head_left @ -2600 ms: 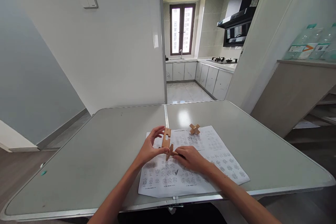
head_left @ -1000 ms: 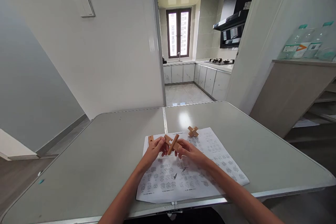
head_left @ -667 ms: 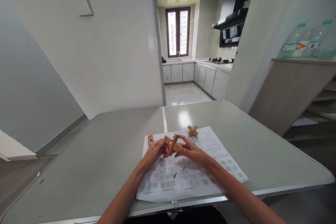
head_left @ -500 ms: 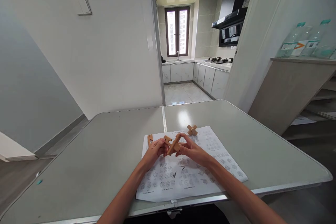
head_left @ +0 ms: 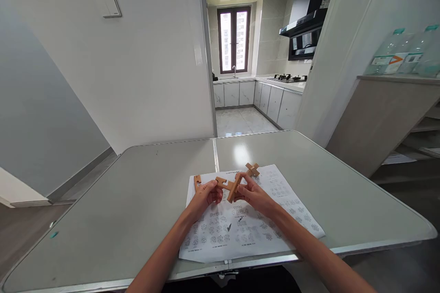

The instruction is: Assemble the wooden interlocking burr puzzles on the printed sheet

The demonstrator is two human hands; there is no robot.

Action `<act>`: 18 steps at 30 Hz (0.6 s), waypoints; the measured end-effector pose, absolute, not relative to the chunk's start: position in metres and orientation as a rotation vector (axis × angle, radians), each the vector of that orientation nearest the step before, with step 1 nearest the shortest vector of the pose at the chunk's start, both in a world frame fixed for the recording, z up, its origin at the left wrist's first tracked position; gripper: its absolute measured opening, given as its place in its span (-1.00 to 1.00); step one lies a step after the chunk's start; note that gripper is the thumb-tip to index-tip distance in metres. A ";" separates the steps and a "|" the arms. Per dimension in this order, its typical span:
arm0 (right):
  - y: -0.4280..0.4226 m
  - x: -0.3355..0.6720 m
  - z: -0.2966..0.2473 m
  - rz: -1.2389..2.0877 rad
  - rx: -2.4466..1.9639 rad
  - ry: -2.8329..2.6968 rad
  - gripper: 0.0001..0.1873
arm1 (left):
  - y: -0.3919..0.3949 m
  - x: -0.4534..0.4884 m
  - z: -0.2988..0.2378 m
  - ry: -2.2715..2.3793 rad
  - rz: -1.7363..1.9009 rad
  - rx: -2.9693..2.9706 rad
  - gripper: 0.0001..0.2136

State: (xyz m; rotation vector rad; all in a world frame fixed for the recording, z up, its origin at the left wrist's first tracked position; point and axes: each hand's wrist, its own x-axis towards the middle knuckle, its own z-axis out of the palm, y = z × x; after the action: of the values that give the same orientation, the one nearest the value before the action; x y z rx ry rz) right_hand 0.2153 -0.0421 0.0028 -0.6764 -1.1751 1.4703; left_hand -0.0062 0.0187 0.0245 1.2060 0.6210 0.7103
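Note:
Over a printed sheet [head_left: 223, 249], my left hand [head_left: 207, 195] pinches a notched wooden puzzle piece [head_left: 220, 182] between thumb and fingers. My right hand [head_left: 252, 193] is closed on crossed wooden puzzle pieces [head_left: 234, 188], one bar slanting up between its fingertips. The two held parts come close together or touch; I cannot tell if they interlock. Beyond my right hand lies another cross-shaped wooden puzzle piece [head_left: 253, 169] at the sheet's far edge. A notched wooden piece [head_left: 197, 182] rests on the sheet's upper left corner, just past my left hand.
The sheet lies on a grey folding table [head_left: 137, 219] with a metal seam and rim. A small teal object [head_left: 54, 235] sits near the left edge. Plastic bottles [head_left: 410, 57] stand on a cabinet [head_left: 364, 114] at right. A kitchen opens beyond the table.
My right hand has shifted slightly right and turned its crossed pieces, so the slanting bar stands steeper. A wider gap shows between the hands. The left hand has barely moved.

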 end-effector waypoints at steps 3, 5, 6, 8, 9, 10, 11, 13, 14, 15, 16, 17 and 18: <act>-0.041 0.215 0.001 1.479 -0.670 -1.163 -0.44 | 0.019 -0.006 0.024 0.629 0.705 1.212 -0.62; -0.041 0.215 0.000 1.475 -0.679 -1.148 -0.43 | 0.019 -0.005 0.024 0.629 0.705 1.206 -0.61; -0.041 0.215 0.000 1.472 -0.684 -1.143 -0.42 | 0.019 -0.005 0.024 0.630 0.707 1.201 -0.61; -0.040 0.216 -0.002 1.468 -0.684 -1.143 -0.42 | 0.019 -0.004 0.024 0.631 0.709 1.194 -0.61; -0.039 0.216 -0.003 1.467 -0.678 -1.144 -0.43 | 0.019 -0.004 0.024 0.630 0.708 1.193 -0.62; -0.039 0.216 -0.004 1.467 -0.668 -1.146 -0.44 | 0.019 -0.004 0.024 0.627 0.705 1.193 -0.62; -0.038 0.216 -0.006 1.466 -0.655 -1.144 -0.45 | 0.019 -0.004 0.024 0.622 0.704 1.193 -0.63; -0.038 0.216 -0.007 1.462 -0.639 -1.135 -0.48 | 0.019 -0.004 0.024 0.615 0.707 1.189 -0.63; -0.038 0.216 -0.008 1.460 -0.639 -1.130 -0.50 | 0.018 -0.004 0.025 0.615 0.709 1.186 -0.63; -0.038 0.217 -0.007 1.457 -0.642 -1.126 -0.51 | 0.018 -0.004 0.025 0.618 0.710 1.183 -0.63; -0.038 0.216 -0.007 1.454 -0.648 -1.124 -0.52 | 0.018 -0.004 0.025 0.620 0.710 1.182 -0.63; -0.038 0.216 -0.006 1.451 -0.657 -1.123 -0.52 | 0.018 -0.004 0.026 0.621 0.708 1.183 -0.62; -0.039 0.216 -0.005 1.449 -0.666 -1.122 -0.52 | 0.018 -0.004 0.026 0.621 0.705 1.186 -0.62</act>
State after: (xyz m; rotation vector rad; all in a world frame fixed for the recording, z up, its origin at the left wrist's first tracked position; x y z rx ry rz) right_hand 0.2162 -0.0386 -0.0047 -0.6658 -1.1221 1.4489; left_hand -0.0043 0.0176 0.0260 1.1863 0.6211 0.7054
